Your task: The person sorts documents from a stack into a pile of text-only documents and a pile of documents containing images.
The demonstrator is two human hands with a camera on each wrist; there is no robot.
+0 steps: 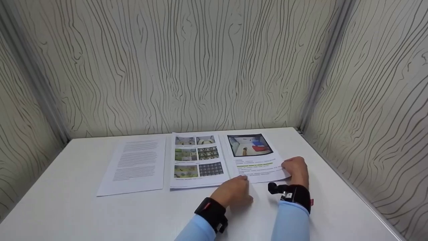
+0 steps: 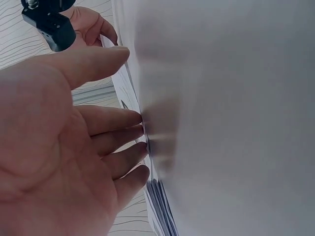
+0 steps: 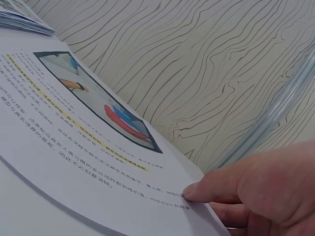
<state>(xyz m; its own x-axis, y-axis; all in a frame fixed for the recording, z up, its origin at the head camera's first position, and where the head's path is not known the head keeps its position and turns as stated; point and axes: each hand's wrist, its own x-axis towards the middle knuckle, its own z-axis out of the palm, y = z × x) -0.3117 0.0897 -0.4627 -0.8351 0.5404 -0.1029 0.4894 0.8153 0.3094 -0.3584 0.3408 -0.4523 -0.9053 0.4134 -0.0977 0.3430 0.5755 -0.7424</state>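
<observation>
A printed sheet with one picture and a yellow-highlighted line lies rightmost on the white table. My right hand pinches its lower right corner. In the right wrist view the thumb of the right hand presses on top, other fingers are underneath, and the paper bows. At the lower left corner of that sheet rests my left hand. The left wrist view shows the left hand with extended fingers, tips touching the paper's edge and thumb apart from the fingers.
Left of the sheet lies a thicker paper stack with several colour pictures. Farther left is a page of text. Wood-grain panels enclose the white table at the back and sides.
</observation>
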